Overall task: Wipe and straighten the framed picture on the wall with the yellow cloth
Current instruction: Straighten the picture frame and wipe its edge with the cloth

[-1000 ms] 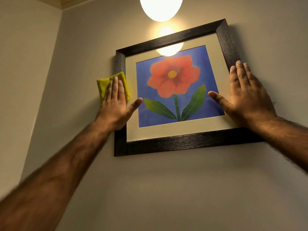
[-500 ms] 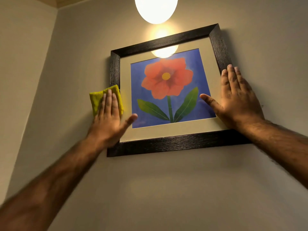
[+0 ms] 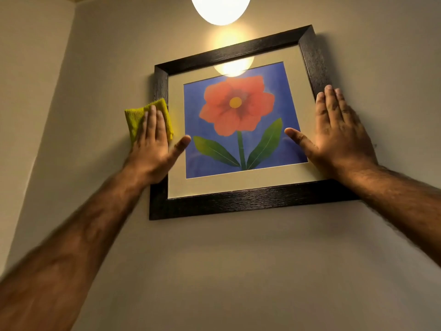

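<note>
The left hand (image 3: 152, 142) lies flat with fingers together and thumb spread, pressing the yellow cloth (image 3: 136, 118) against the left side of the framed picture (image 3: 238, 201); the cloth is folded and sticks out beyond the fingertips and over the wall (image 3: 238, 271) just beside the frame. The thumb reaches across the pale mat to the edge of the blue print. The right hand (image 3: 334, 137) is open and flat too, holding nothing, its palm over the right side of the frame and fingers pointing up along it, thumb resting on the glass near the right leaf of the red flower. The picture hangs on the beige wall, seen tilted, its right corner higher. A lit round lamp (image 3: 220, 8) hangs above, with its glow mirrored in the glass
</note>
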Demonstrator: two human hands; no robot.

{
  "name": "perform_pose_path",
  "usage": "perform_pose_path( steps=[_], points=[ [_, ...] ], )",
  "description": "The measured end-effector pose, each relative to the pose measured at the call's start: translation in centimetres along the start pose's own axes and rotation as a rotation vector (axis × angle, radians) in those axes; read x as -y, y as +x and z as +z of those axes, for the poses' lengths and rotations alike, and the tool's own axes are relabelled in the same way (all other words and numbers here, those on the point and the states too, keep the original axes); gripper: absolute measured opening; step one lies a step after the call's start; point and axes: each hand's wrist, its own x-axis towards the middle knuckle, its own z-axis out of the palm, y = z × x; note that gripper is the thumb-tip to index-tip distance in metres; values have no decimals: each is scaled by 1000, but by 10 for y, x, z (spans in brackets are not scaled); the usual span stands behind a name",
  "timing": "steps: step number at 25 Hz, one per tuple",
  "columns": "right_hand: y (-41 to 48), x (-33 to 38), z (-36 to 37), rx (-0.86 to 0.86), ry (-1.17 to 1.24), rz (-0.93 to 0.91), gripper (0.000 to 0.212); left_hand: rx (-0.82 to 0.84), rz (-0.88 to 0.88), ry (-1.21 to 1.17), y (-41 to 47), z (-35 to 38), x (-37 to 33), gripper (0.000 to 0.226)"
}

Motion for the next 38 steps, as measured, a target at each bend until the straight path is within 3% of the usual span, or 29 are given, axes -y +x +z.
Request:
perform_pose_path(
  steps=[6, 9, 12, 16, 18, 21, 25, 30, 33, 36, 38],
  points=[
    [1, -1, 1, 1, 15, -4, 112, 34, 28, -16, -92, -4, -7, 108],
    [1, -2, 2, 1, 27, -5, 112, -60, 0, -54, -63, -45, -8, 70],
    [1, -1, 2, -4, 33, -13, 112, -27, -21, 27, -32, -74, -2, 27],
    [-1, -2, 3, -13, 38, -11, 112, -74, -79, -23, -22, -70, 4, 27],
    [-2, -2, 4, -22, 43, -17, 111, -94, -133, -53, -19, -68, 15, 42],
    [-1, -3, 6, -33, 45, -22, 110, 52, -348, -256, -17, -67, 36, 62],
    [-4, -4, 6, -34, 53, -23, 109, 115, -422, -551, -24, -64, 45, 48],
    [-5, -2, -4, -24, 111, -21, 102, 53, -436, -633, -44, -75, 51, 45],
    [-18, 21, -16, -53, 99, -209, 96, 75, -432, -677, -64, -98, 59, 45],
    [-54, 106, -30, -10, 399, -460, 84, 98, -439, -697, -90, -121, 64, 42],
    [-91, 179, -42, 248, 865, -392, 78, 119, -430, -689, -110, -131, 65, 40]
  ],
)
